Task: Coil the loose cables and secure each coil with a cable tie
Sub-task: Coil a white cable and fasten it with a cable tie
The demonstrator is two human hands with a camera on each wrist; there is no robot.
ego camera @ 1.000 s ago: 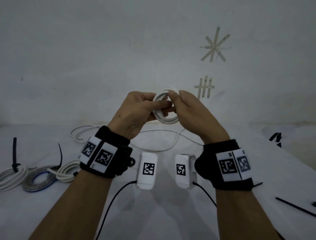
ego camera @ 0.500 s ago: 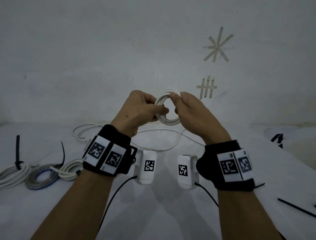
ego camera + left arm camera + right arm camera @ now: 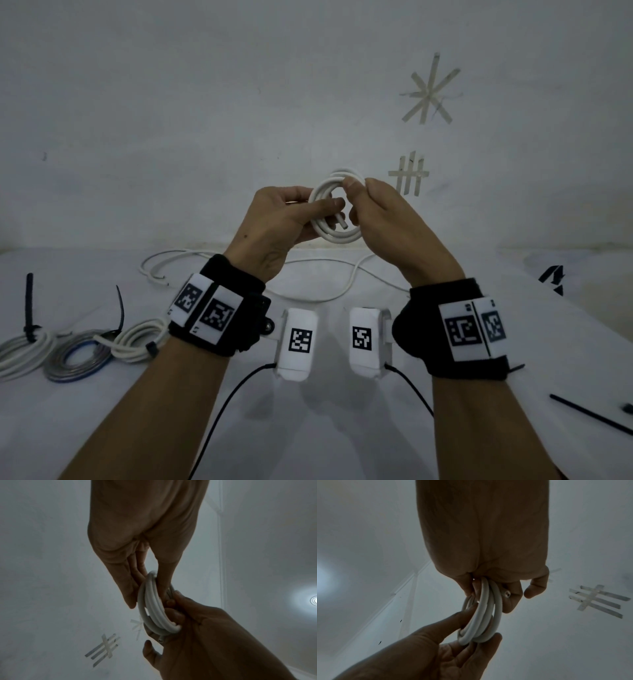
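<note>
Head view shows both hands raised above the table, gripping one small white cable coil (image 3: 337,209) between them. The left hand (image 3: 274,226) pinches its left side between thumb and fingers; the right hand (image 3: 387,219) clasps the top right, thumb pressed on the loops. The coil is round, of smooth, rubbery-looking cable wound in several turns, and its cut end (image 3: 343,224) pokes out inside the ring.

On the white table (image 3: 325,428) beneath, one loose white cable (image 3: 346,286) snakes behind the wrists. At the left lie three finished coils: a white one (image 3: 20,353) and a grey-blue one (image 3: 77,356), each with a black tie standing up, and a white one (image 3: 137,341) just beside the left wristband. One loose black cable tie (image 3: 592,414), thin and straight, lies at the right.
</note>
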